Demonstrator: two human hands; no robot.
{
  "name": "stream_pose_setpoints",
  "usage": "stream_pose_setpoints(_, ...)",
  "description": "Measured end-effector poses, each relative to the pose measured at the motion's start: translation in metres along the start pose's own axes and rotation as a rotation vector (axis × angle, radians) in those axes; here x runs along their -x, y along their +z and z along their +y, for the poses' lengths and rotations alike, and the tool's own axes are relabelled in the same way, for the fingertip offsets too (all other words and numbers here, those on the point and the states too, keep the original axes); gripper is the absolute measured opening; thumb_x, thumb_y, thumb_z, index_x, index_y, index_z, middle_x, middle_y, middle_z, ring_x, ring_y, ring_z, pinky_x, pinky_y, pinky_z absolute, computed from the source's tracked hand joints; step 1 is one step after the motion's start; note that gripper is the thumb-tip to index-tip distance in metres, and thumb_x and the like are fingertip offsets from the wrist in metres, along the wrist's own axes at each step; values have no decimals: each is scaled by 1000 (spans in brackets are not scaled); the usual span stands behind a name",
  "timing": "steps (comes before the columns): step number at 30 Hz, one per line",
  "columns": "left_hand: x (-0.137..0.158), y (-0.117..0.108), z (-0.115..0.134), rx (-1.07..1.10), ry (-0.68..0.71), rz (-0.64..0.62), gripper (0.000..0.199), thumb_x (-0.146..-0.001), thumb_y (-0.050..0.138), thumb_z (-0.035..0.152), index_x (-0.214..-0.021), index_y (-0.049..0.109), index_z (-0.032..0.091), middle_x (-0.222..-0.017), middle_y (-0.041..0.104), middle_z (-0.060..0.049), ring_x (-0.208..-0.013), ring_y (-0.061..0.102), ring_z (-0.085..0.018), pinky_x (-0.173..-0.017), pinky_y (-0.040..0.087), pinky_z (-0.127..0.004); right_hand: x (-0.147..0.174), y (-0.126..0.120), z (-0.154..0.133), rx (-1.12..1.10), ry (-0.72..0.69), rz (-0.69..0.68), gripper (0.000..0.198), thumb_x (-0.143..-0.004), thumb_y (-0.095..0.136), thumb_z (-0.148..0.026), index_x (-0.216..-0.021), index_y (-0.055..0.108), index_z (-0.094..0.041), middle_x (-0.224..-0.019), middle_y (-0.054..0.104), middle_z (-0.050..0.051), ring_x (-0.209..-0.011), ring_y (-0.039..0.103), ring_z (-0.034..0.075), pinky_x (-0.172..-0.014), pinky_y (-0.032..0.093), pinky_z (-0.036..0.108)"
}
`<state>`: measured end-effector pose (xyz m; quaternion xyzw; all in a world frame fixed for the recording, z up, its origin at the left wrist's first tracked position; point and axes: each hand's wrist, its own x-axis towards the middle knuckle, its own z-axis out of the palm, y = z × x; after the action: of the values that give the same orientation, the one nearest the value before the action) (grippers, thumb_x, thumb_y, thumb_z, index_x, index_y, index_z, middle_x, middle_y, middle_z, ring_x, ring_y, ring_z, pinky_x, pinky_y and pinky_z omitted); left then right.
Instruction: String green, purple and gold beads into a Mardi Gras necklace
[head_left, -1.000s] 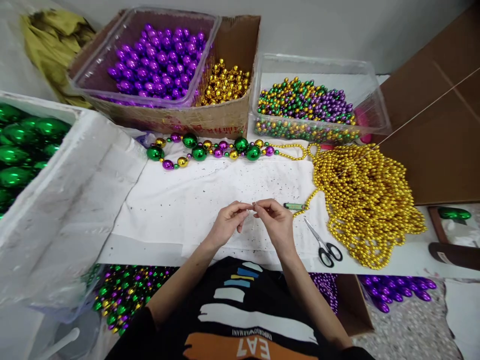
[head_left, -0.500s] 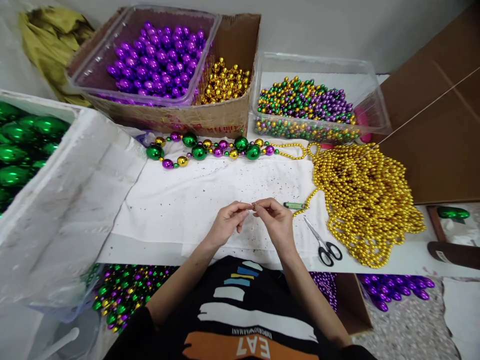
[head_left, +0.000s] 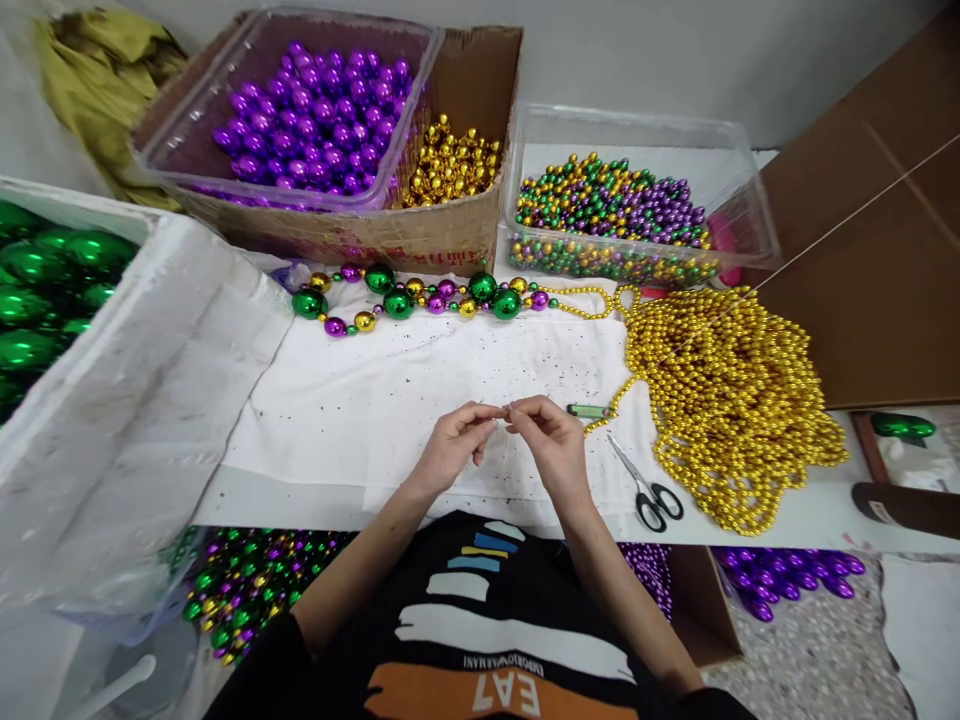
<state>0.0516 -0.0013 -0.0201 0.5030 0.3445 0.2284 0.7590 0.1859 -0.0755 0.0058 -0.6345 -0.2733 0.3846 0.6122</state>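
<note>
A black T-shirt (head_left: pixel 450 615) reads "EA7" and "EMPORIO ARMANI," upside down to the camera, as the left hand (head_left: pixel 454 445) and right hand (head_left: pixel 553 448) meet above white cloth (head_left: pixel 360 410) on a bench (head_left: pixel 300 498), fingers pinched closed on a tiny item (head_left: pixel 505 411) too small to identify; scissors (head_left: pixel 638 481) and gold bead strands (head_left: pixel 731 400) lie to the right, a green, purple and gold necklace (head_left: pixel 398 303) beyond, before a carton (head_left: pixel 322 228) whose red lettering (head_left: pixel 456 256) is illegible
</note>
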Motion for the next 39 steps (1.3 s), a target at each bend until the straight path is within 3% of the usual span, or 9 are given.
stream_pose_setpoints(39,5,3,4,130,-72,-3,29,-82,71,36,-101,72,15,-61,54,2,-53,46,-8,-45,40,-19,2,3,-6,-71,76,1,12,-81,69,-31,-75,70,-21,-76,70,2,-75,63,17,-70,52,30)
